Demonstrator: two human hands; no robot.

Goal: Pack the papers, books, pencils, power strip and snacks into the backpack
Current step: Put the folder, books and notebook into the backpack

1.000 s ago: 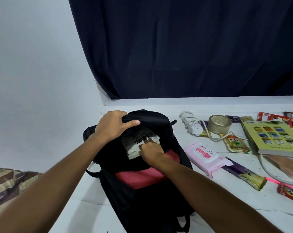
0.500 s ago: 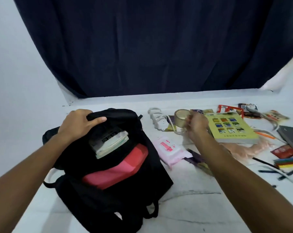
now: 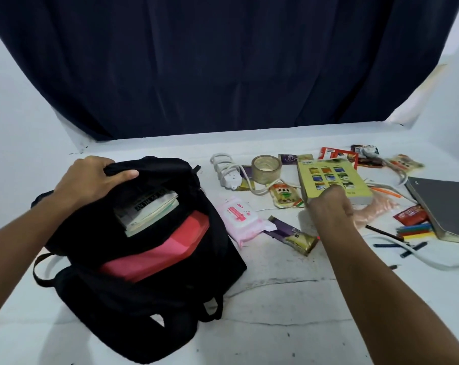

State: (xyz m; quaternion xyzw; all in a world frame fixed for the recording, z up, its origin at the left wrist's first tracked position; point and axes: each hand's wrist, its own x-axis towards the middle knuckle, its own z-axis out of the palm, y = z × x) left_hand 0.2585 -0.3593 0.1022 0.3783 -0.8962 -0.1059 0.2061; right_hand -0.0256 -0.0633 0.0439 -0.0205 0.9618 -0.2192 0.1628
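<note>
A: What are the hands doing?
B: The left hand [image 3: 91, 180] is clamped on the top rim of the black backpack [image 3: 149, 285], pulling it open. The right hand [image 3: 329, 206] has left the tape roll [image 3: 265, 168] and now sits curled on the near edge of the yellow-green book [image 3: 333, 180], right of the backpack; whether it grips it I cannot tell

A: What's hard to see?
B: Its fingertips are hidden. Papers [image 3: 149, 209] show inside the backpack, above a pink-red item [image 3: 165, 248]. The grey book [image 3: 447, 206] is cut off far right. The power strip [image 3: 227, 172], snacks [image 3: 293, 235] and pencils [image 3: 415, 231] lie on the surface [image 3: 275, 312] right of the backpack
</note>
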